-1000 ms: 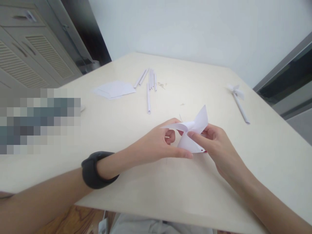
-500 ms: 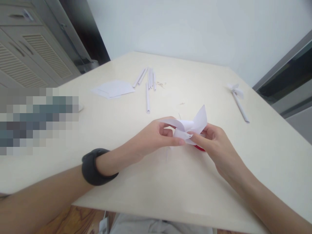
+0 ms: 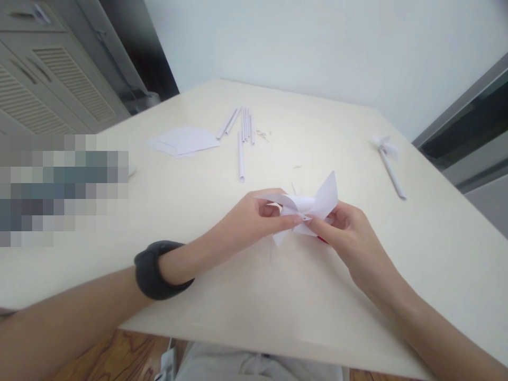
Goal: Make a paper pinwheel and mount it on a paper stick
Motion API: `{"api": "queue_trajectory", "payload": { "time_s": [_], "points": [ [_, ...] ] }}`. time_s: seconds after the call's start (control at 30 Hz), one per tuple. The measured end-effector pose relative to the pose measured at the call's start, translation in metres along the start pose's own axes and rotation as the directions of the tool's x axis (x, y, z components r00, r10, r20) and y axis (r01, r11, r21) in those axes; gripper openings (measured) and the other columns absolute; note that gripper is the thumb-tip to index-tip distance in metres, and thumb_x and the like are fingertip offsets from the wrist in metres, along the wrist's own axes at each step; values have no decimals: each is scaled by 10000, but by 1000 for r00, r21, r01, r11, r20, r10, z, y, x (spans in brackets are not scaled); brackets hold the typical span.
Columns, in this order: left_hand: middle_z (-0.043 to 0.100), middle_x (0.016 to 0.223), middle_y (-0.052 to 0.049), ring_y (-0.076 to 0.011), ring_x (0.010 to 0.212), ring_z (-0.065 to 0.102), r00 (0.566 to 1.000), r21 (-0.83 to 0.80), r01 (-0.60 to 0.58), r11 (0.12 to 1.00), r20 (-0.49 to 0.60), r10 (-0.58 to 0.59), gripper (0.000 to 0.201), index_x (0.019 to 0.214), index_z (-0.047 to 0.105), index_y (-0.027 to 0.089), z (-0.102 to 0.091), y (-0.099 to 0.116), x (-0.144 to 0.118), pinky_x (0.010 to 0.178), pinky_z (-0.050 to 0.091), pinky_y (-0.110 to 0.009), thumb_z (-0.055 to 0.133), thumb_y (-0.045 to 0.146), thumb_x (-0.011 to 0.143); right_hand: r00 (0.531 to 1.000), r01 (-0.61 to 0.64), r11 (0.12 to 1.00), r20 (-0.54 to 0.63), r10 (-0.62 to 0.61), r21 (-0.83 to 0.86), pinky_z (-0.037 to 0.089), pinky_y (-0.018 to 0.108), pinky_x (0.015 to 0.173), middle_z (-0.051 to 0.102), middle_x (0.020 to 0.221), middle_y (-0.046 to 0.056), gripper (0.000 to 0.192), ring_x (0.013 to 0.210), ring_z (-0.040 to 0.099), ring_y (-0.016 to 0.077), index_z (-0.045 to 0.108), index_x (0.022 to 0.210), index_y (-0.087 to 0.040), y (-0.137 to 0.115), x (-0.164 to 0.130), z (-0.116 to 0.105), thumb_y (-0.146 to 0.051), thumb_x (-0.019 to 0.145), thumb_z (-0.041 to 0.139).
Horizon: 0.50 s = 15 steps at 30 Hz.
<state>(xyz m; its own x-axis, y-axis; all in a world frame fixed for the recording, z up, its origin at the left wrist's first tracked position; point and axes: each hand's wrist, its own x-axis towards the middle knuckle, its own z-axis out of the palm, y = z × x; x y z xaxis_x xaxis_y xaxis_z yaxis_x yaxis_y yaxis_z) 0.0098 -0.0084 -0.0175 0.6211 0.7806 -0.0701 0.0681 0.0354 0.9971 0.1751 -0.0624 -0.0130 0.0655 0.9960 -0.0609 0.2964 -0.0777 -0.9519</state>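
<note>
Red object [image 3: 322, 239] under right hand [image 3: 349, 238] mostly hidden, cannot identify. Blurred patch covers bench [image 3: 436, 243] left edge. White paper pinwheel [image 3: 307, 207] near bench middle, held just above surface: curled blades meeting at centre, one pointed blade standing up (right side). Left hand [image 3: 250, 222] grip pinched on centre fold; right hand grip closed on pinwheel's right side. Rolled paper sticks [image 3: 241, 135], flat paper sheets [image 3: 182, 141] toward far left corner; finished pinwheel [image 3: 388, 156] near right edge.

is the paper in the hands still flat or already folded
Folded. The white paper piece has flaps curled in toward its middle, one point sticking up, pinched between the left hand and right hand.
</note>
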Motion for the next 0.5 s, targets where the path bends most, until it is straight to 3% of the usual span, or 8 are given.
{"api": "queue_trajectory", "payload": {
  "time_s": [0.33,0.5],
  "points": [
    [665,927,-36,-193,896,615,999,-42,-47,998,-30,46,225,939,637,164,2,-3,-1,761,476,-286,662,284,751,997,63,996,41,-66,66,457,331,795,678,1041,32,205,968,613,217,642,1009,-230,5,-2,-1,-282,831,556],
    [659,911,-43,-206,888,614,997,-5,-57,998,-42,57,245,937,630,158,3,-2,-1,754,484,-308,660,312,749,999,42,997,30,-44,59,457,307,750,678,1042,28,214,916,619,200,645,1016,-232,3,-2,-1,-287,826,564]
  ]
}}
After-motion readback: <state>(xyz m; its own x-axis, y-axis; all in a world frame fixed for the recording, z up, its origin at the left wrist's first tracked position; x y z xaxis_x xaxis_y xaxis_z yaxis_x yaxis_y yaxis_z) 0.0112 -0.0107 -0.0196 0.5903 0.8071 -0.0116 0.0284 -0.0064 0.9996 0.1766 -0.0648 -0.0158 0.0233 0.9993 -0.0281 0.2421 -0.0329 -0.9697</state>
